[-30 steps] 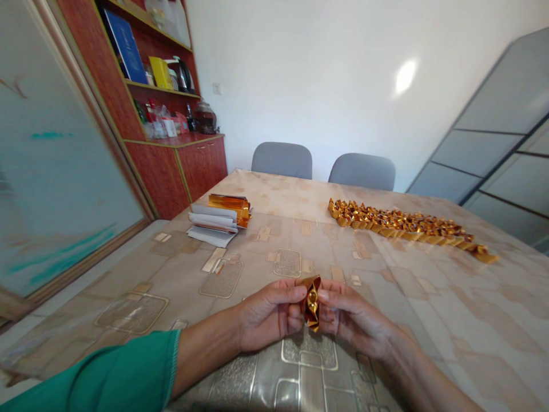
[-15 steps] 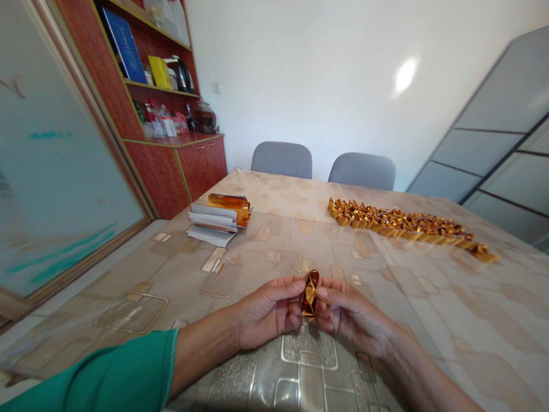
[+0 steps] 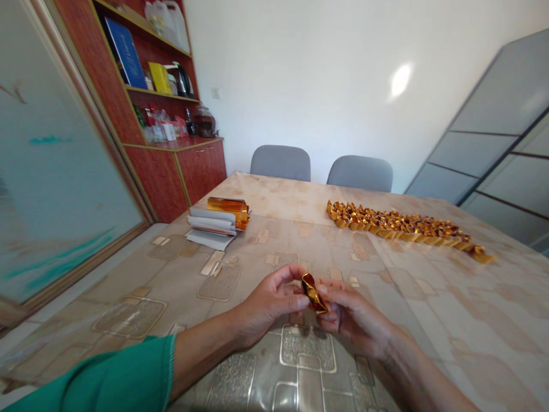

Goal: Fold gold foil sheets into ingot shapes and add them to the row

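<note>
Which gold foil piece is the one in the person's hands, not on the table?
The small folded gold foil piece, pinched between the left hand and right hand; the others lie in a long row across the table.

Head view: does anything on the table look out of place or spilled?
Nothing looks spilled. The one slight oddity is at the right end of the row of folded gold foil pieces: the last pieces sit looser and askew, straggling out of the otherwise tight line.
</note>
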